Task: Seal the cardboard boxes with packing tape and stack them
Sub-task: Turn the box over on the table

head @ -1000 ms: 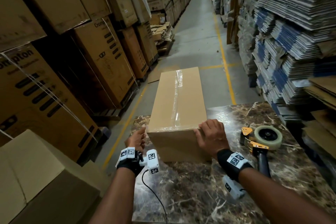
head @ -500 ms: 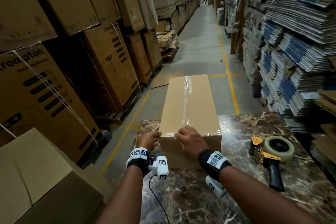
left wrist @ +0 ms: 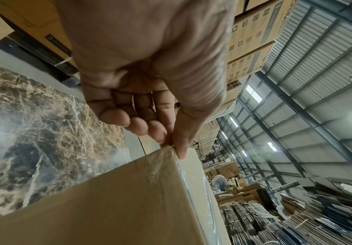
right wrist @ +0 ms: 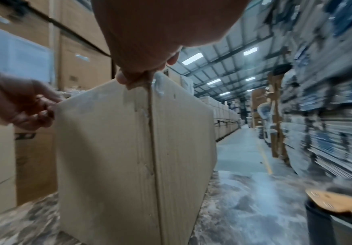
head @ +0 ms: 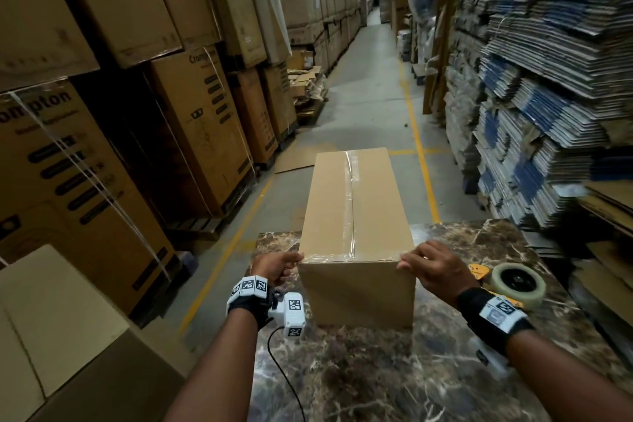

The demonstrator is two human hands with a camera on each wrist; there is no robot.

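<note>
My left hand (head: pixel 274 265) pinches the loose end of the cross tape (head: pixel 352 255) at the near left corner of the box (head: pixel 356 209); my right hand (head: pixel 435 267) seems (its wrist view is blurred) to clasp the near right corner. The box stands on the table (head: pixel 376 370), long axis running straight away from me, so both hands hold its near end.

Box (head: pixel 356 216) is matt brown cardboard, faintly ribbed. Tape (head: pixel 352 188) along its seam is clear glossy plastic film, wrinkled at the near edge. Table (head: pixel 376 380) is polished veined marble and reflective. Floor (head: pixel 370 106) is matt grey concrete. Wristbands (head: pixel 471 305) are black cloth.
</note>
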